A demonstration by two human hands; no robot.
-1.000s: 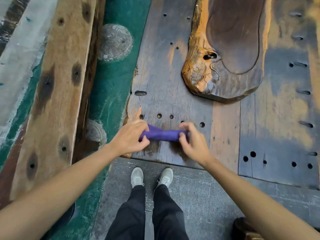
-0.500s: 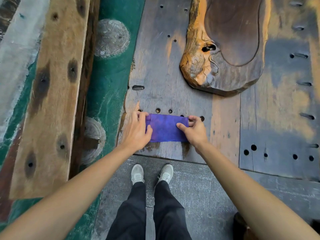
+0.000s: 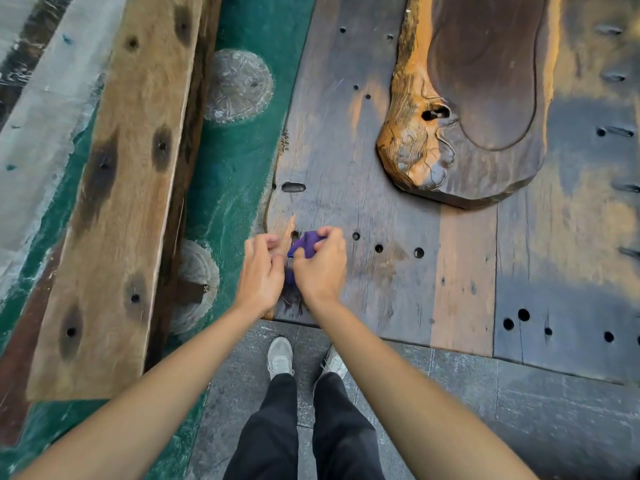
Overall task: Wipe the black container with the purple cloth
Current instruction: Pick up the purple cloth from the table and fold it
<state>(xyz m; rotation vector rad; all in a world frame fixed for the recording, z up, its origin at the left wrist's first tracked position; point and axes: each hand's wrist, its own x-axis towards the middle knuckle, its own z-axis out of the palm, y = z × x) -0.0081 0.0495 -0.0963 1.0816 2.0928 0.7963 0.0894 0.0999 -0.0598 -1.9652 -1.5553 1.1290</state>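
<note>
Hands meet over a worn table (image 3: pixel 363 161): right hand (image 3: pixel 320 268) bunches the cloth (image 3: pixel 304 244), left hand (image 3: pixel 260 271) loosely curled beside. Wiping not begun; no black container visible.

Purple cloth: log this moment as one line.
purple cloth: bunched, over wooden tabletop | right hand: grips cloth | left hand: beside cloth, hold unclear | black container: not visible | wiping: not begun

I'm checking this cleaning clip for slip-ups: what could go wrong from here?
The purple cloth is bunched small in the right hand, so a wipe may cover little. The left hand beside it seems barely to hold it. It might also snag on the holes in the wooden table. No black container is clearly in view.
</note>
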